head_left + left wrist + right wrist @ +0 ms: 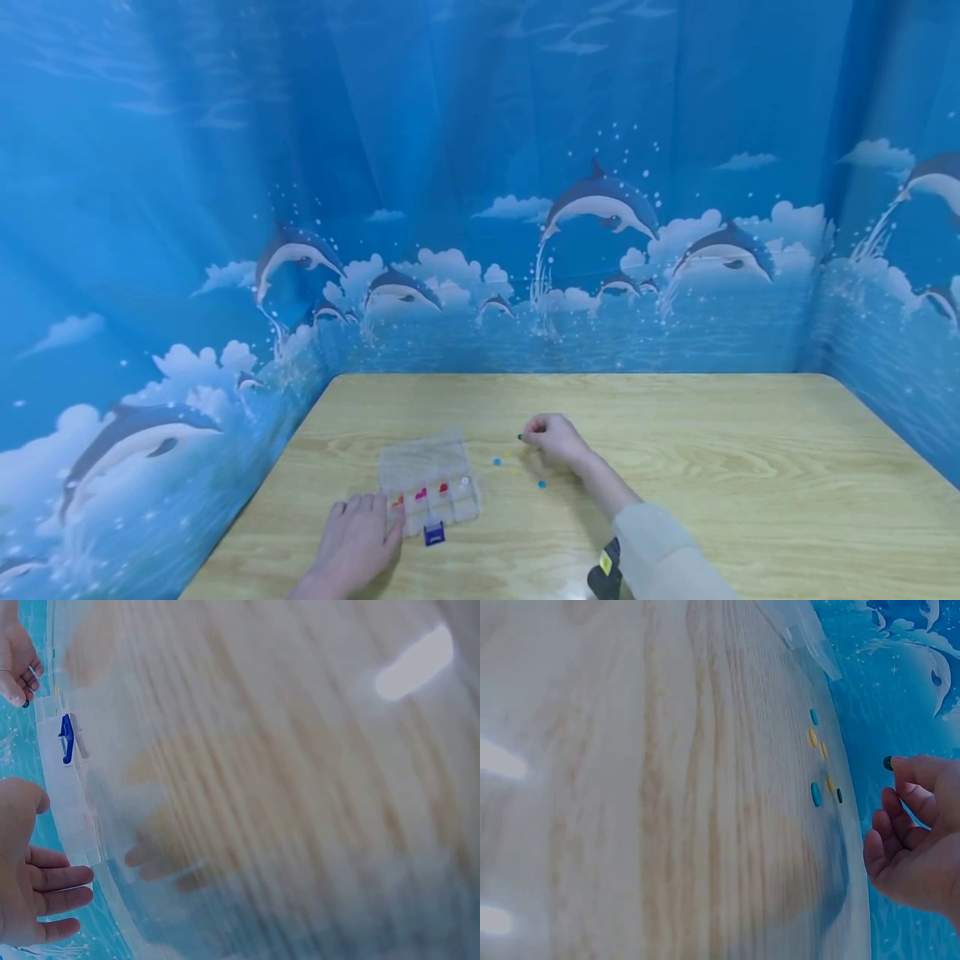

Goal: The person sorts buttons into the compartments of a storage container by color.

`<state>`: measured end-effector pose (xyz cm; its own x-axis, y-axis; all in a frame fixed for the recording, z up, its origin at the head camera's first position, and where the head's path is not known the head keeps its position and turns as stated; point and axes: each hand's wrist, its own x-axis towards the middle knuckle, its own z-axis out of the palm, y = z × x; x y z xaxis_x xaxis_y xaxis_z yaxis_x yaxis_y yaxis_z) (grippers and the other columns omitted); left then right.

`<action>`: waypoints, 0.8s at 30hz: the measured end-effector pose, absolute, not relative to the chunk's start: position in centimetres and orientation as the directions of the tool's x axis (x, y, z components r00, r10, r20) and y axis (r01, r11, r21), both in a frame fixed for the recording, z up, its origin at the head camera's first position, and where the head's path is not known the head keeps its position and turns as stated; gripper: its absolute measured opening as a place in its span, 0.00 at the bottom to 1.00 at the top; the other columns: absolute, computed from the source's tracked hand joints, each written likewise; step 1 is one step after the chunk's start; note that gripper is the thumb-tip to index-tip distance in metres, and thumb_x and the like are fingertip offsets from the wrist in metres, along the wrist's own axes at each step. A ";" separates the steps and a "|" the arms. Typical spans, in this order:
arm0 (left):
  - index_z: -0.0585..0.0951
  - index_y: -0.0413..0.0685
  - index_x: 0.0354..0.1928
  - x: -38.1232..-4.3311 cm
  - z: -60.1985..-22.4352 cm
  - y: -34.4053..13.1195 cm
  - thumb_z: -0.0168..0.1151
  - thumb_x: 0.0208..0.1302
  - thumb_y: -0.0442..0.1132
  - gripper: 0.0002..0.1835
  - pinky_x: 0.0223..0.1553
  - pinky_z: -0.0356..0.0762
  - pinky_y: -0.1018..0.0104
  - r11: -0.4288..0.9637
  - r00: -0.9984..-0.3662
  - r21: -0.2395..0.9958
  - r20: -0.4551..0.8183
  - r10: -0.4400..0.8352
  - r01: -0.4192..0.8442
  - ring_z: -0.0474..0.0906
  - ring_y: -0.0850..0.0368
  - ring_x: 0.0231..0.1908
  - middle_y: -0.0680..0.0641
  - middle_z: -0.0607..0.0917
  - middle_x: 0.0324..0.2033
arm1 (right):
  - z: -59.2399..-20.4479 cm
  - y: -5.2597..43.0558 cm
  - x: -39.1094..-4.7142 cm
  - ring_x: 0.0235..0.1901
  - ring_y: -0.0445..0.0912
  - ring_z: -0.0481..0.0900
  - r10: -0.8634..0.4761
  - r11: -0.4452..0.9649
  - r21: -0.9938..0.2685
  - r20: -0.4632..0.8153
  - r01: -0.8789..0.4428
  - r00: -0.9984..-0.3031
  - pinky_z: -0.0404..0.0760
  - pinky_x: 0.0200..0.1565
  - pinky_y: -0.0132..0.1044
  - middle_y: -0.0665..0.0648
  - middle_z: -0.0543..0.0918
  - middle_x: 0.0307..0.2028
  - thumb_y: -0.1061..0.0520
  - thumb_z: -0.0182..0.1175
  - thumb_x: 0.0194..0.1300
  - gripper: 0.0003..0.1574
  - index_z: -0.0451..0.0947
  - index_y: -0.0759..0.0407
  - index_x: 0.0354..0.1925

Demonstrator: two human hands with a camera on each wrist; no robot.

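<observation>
A clear compartment box [455, 505] lies with its lid [423, 463] folded back on the table, its dark blue latch [434, 534] facing the near side. Small orange, pink, red and white pieces sit in separate compartments. My left hand [356, 537] rests at the box's left end, fingers extended; in the left wrist view they are straight. My right hand [558, 440] pinches a small dark green round piece [887, 763] between thumb and forefinger, right of the box. Below it lie blue pieces [816, 794], yellow pieces [813, 738] and another green piece [839, 796].
The pale wood-grain table [750, 483] reaches a blue dolphin-print curtain [480, 208] at the back and sides. A black object with a yellow mark [604, 570] shows beside the right sleeve [667, 550].
</observation>
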<state>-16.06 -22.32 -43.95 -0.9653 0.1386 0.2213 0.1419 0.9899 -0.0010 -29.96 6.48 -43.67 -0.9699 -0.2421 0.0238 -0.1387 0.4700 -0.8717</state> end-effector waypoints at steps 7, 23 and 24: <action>0.74 0.42 0.32 -16.0 -44.0 -22.2 0.55 0.62 0.50 0.16 0.39 0.69 0.49 0.990 -0.960 -0.005 0.242 0.139 0.142 0.73 0.49 0.33 0.46 0.76 0.27 | -43.5 6.0 -29.7 0.31 0.44 0.74 -0.285 0.452 -0.873 0.054 -0.183 -0.957 0.75 0.35 0.36 0.52 0.78 0.27 0.64 0.60 0.58 0.02 0.77 0.64 0.30; 0.76 0.40 0.35 -15.7 -44.1 -22.2 0.54 0.63 0.50 0.17 0.39 0.68 0.50 0.991 -0.953 -0.020 0.272 0.133 0.133 0.73 0.47 0.36 0.44 0.77 0.30 | -43.1 5.2 -29.0 0.34 0.45 0.73 -0.377 0.425 -0.880 0.041 -0.212 -0.925 0.73 0.37 0.37 0.52 0.78 0.30 0.61 0.59 0.61 0.04 0.77 0.63 0.33; 0.76 0.40 0.35 -15.7 -44.2 -22.2 0.54 0.64 0.50 0.17 0.39 0.68 0.50 0.991 -0.953 -0.021 0.271 0.133 0.133 0.73 0.47 0.36 0.44 0.77 0.30 | -43.1 5.2 -28.9 0.34 0.44 0.73 -0.382 0.422 -0.880 0.044 -0.217 -0.923 0.73 0.37 0.37 0.52 0.78 0.30 0.61 0.59 0.61 0.04 0.77 0.63 0.32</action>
